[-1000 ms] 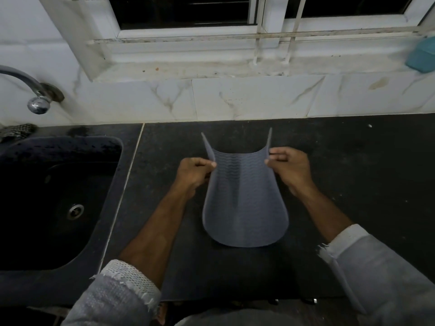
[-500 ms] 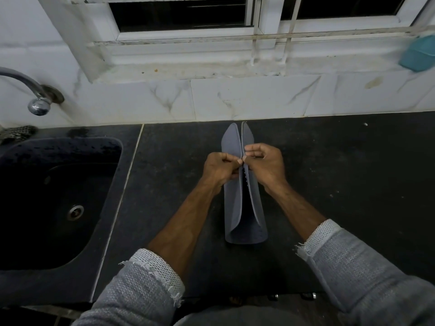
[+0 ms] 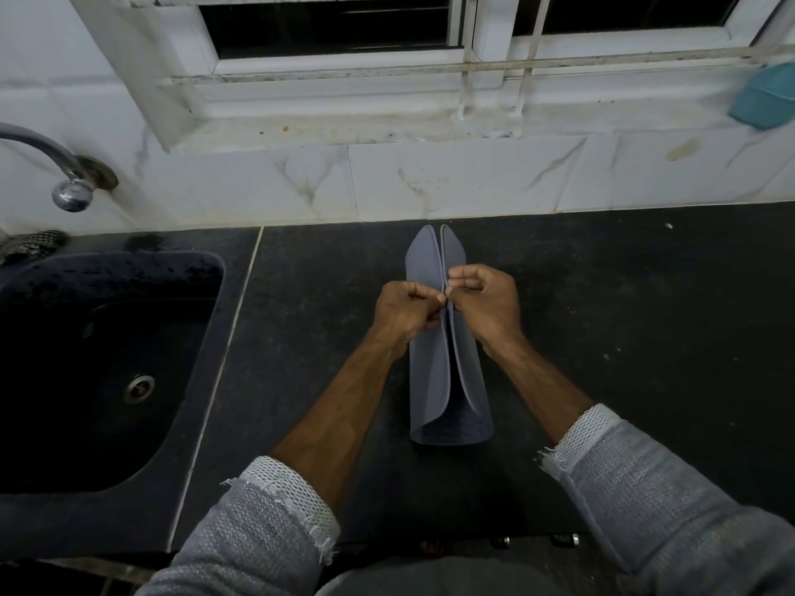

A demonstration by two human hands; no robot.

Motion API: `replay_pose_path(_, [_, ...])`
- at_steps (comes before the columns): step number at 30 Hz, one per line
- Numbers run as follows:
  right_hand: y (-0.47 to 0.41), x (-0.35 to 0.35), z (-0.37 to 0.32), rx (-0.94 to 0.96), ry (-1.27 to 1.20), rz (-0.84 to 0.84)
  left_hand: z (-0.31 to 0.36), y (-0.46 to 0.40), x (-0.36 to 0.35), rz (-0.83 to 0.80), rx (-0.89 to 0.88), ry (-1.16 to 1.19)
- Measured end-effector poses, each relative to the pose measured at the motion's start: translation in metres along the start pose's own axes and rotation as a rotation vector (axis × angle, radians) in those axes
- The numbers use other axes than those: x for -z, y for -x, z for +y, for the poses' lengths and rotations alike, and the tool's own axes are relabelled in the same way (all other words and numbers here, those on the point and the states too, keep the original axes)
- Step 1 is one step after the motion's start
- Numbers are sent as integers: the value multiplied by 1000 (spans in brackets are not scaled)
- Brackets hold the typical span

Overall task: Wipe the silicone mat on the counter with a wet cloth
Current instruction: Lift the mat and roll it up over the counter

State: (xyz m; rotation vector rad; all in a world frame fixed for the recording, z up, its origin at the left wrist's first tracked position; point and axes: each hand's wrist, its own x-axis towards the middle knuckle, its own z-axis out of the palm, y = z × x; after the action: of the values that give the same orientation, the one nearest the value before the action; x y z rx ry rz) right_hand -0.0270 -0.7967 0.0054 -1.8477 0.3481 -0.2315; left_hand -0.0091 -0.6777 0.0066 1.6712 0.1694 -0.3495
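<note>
A grey, textured silicone mat point(image 3: 447, 380) stands folded lengthwise on the dark speckled stone counter point(image 3: 623, 337), its two long edges brought together at the top so that it forms a narrow, upright trough with the fold resting on the counter. The left hand point(image 3: 402, 311) and the right hand point(image 3: 486, 305) meet at the joined edges, knuckles almost touching, and each grip is closed tight on the silicone mat, thumb and fingers pinching one edge against the other. Beyond the grip, the far corners of the mat fan slightly apart into two rounded tips pointing at the white marble-patterned wall tiles point(image 3: 430, 182). Nearer than the grip, the mat widens to an open, curved end where its ribbed inner face shows. Both forearms are bare, with grey knitted sleeves point(image 3: 645, 488) pushed up.

Well to the left of the grip lies a black sink point(image 3: 206, 294) sunk into the counter, with a round metal drain point(image 3: 139, 388). A chrome tap point(image 3: 64, 178) juts from the wall above it, and a checked cloth point(image 3: 32, 243) lies at the sink's far left corner. Far right of the grip, a teal object point(image 3: 763, 101) sits on the white window ledge point(image 3: 344, 126).
</note>
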Motion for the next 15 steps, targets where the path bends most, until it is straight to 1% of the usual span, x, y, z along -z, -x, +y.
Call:
replay_pose_path(5, [4,0,-1,-8,7,-6,3,1,-2,10,10,-22])
replay_pose_path(8, [8,1,-3,-8,-3,-41,3,0,-4,10,31,-24])
replay_pose_path(12, [15,0,-2,52,32,-139,6,-1,-3,7,34,-36])
replay_pose_path(15, [20,1,1,122,86,-172,8,0,-1,-17,9,-65])
